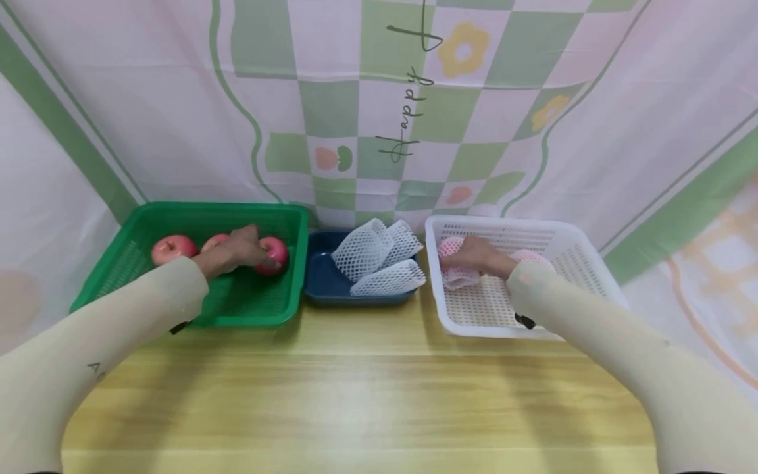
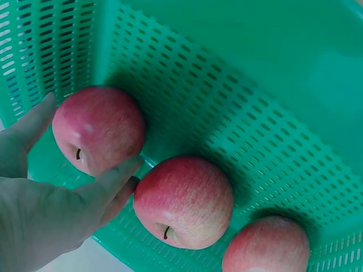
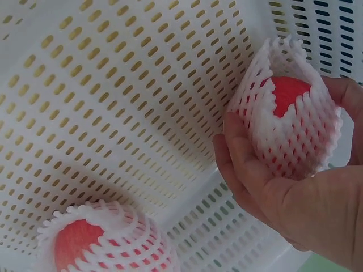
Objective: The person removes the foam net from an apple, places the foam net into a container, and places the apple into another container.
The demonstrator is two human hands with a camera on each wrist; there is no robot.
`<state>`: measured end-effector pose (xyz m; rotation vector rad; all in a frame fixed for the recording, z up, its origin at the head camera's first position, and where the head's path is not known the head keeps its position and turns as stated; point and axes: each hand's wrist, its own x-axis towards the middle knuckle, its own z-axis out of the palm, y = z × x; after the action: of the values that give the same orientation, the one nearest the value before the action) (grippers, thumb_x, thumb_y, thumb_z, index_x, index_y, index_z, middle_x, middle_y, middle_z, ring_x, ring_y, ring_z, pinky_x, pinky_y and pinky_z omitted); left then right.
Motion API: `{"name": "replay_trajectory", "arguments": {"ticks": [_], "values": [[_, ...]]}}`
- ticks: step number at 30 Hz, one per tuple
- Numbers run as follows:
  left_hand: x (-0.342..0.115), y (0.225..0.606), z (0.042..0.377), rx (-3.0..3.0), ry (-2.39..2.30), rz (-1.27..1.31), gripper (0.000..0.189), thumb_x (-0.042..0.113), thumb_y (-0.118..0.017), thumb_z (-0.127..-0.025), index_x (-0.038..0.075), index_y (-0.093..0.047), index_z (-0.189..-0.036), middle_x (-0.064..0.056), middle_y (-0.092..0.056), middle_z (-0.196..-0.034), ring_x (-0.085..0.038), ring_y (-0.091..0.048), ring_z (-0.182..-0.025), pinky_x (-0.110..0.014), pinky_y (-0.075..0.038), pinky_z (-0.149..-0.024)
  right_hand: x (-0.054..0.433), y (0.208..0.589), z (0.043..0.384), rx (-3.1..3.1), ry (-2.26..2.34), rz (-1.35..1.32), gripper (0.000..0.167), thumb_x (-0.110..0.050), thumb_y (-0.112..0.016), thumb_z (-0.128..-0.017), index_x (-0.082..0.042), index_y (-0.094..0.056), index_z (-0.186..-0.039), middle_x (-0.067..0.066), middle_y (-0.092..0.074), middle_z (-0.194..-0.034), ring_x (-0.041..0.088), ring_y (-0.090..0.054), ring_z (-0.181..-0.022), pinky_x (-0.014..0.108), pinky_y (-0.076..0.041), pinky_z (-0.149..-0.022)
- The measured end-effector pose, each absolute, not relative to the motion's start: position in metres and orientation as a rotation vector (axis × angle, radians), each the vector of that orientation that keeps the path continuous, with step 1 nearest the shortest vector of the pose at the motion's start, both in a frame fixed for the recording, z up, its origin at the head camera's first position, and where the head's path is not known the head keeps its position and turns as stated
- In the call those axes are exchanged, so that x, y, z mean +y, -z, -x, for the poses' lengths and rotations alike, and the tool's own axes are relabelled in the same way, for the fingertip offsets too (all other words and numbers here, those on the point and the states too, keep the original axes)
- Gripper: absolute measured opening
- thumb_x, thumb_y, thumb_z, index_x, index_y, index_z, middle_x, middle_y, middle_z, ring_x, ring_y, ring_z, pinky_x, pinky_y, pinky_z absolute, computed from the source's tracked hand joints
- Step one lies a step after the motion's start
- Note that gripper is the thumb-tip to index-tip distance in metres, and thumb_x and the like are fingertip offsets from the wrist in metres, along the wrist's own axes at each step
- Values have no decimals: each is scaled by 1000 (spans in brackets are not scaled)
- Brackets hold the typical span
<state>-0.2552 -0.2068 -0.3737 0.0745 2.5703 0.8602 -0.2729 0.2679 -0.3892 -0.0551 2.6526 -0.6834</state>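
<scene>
My left hand reaches into the green basket, at its rightmost apple. In the left wrist view the thumb and fairly straight fingers lie on either side of this red apple, which rests on the basket floor. Two more apples, a middle one and a farther one, sit in a row beside it. In the white basket my right hand grips an apple in a white foam net, fingers curled around it. Red skin shows through the net's opening.
Another netted apple lies in the white basket. Between the baskets stands a dark blue tray holding several empty foam nets. A wooden tabletop lies in front, and a checkered cloth rises behind.
</scene>
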Motion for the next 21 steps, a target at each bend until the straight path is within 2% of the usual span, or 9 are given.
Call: {"name": "replay_trajectory", "arguments": {"ticks": [1, 4, 6, 9, 11, 13, 15, 18, 21], "values": [[-206, 373, 255, 2567, -867, -74, 90, 20, -78, -95, -19, -23, -155, -40, -34, -155, -46, -42, -133, -56, -43, -114, 269, 388, 272, 2648, 695, 57, 43, -47, -81, -87, -8, -65, -81, 4, -66, -71, 13, -57, -58, 30, -53, -54], [-206, 370, 254, 2567, -866, -69, 96, 20, -76, -97, -19, -14, -159, -40, -23, -163, -51, -30, -149, -63, -32, -123, 272, 383, 269, 2642, 713, 63, 40, -45, -80, -89, -8, -65, -80, 4, -66, -70, 13, -57, -58, 30, -52, -55], [-207, 370, 254, 2572, -872, -72, 96, 19, -76, -97, -18, -13, -159, -40, -24, -164, -52, -28, -151, -63, -31, -123, 273, 378, 267, 2637, 727, 79, 38, -42, -80, -90, -9, -64, -79, 3, -65, -69, 14, -57, -59, 30, -52, -56], [-209, 369, 253, 2606, -846, -95, 95, 19, -76, -97, -18, -15, -159, -41, -29, -161, -52, -33, -148, -63, -34, -121, 274, 370, 267, 2658, 704, 95, 42, -43, -81, -89, -14, -57, -72, -1, -57, -64, 14, -51, -58, 30, -48, -54], [-210, 369, 253, 2625, -836, -111, 93, 19, -75, -97, -18, -16, -159, -41, -32, -159, -51, -37, -146, -63, -36, -120, 274, 363, 266, 2679, 686, 104, 44, -45, -82, -89, -14, -54, -72, -1, -56, -65, 15, -51, -59, 31, -47, -55], [-210, 369, 253, 2637, -823, -120, 92, 20, -75, -98, -17, -17, -159, -40, -35, -158, -49, -42, -141, -63, -37, -120, 274, 356, 265, 2702, 657, 102, 46, -47, -82, -88, -12, -54, -78, 1, -57, -70, 16, -52, -63, 32, -49, -57], [-209, 368, 252, 2636, -829, -123, 91, 19, -75, -98, -16, -18, -160, -40, -36, -158, -47, -43, -139, -63, -37, -120, 272, 347, 262, 2724, 633, 102, 51, -48, -82, -87, -5, -57, -91, 8, -61, -79, 21, -57, -69, 33, -52, -61], [-209, 367, 251, 2633, -837, -138, 89, 20, -74, -99, -16, -19, -160, -39, -38, -156, -45, -46, -133, -63, -38, -119, 269, 333, 258, 2740, 615, 107, 64, -48, -83, -86, 4, -56, -111, 17, -64, -94, 26, -62, -79, 35, -57, -66], [-209, 365, 250, 2642, -840, -161, 87, 21, -73, -100, -16, -21, -159, -39, -45, -151, -44, -49, -129, -63, -39, -118, 267, 321, 254, 2757, 609, 128, 77, -46, -85, -85, 10, -53, -125, 21, -65, -102, 30, -64, -84, 36, -59, -68]]}}
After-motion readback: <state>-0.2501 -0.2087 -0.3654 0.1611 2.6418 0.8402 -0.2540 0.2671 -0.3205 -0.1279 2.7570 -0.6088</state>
